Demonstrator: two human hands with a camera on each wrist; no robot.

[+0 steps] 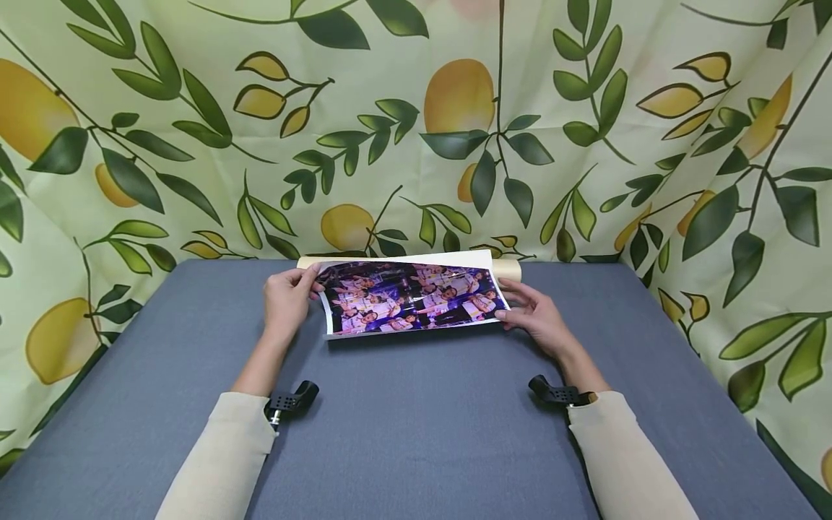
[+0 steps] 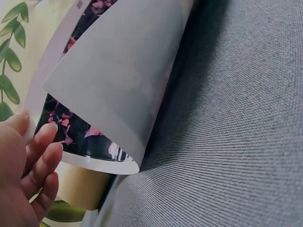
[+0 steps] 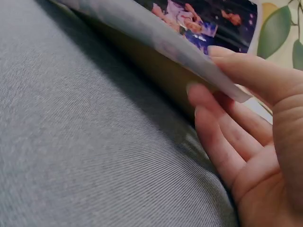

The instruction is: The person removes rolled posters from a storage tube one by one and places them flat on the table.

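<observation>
A glossy poster point(image 1: 416, 297) with a white border and a purple-toned crowd picture is held above the table, its sheet curling. My left hand point(image 1: 287, 300) pinches its left edge, thumb on one side and fingers on the other. In the left wrist view, the near edge of the poster point(image 2: 118, 71) curls over so its plain pale back shows. At the right end, my right hand point(image 1: 536, 318) grips the border. The right wrist view shows the thumb on the printed face and the fingers point(image 3: 220, 142) beneath the sheet.
Behind the poster, a cream-coloured roll point(image 1: 508, 270) lies along the far table edge, mostly hidden by the sheet. Grey-blue cloth covers the table point(image 1: 422, 426). A fruit-and-leaf patterned curtain point(image 1: 390, 166) hangs close behind and at both sides.
</observation>
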